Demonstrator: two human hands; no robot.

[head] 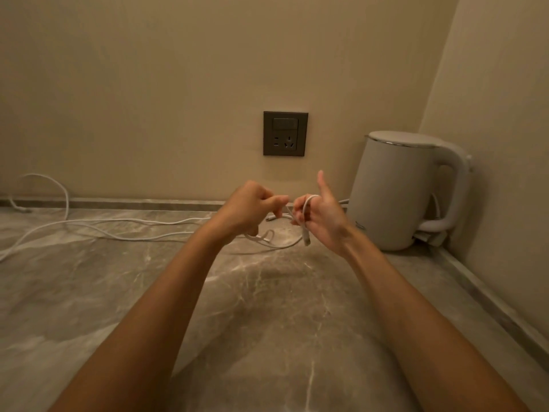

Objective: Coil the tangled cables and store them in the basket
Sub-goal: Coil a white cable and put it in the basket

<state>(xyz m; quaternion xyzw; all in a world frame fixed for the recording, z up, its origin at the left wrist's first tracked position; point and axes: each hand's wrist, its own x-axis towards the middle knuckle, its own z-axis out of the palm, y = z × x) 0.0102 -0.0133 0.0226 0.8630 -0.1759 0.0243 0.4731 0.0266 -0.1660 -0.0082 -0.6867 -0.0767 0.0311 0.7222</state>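
Above a marble counter [267, 307], the left hand [252, 208] pinches a white cable [118, 226] while the right hand [322, 215], thumb raised, grips a loop around its fingers [300, 208].

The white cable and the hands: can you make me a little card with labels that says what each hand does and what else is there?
left hand: pinches the white cable
right hand: cable looped round its fingers, thumb up
plug: hangs below the right hand
rest of cable: trails left over the counter
kettle: white, upright, right corner
wall socket: dark, nothing plugged in
basket: not in view
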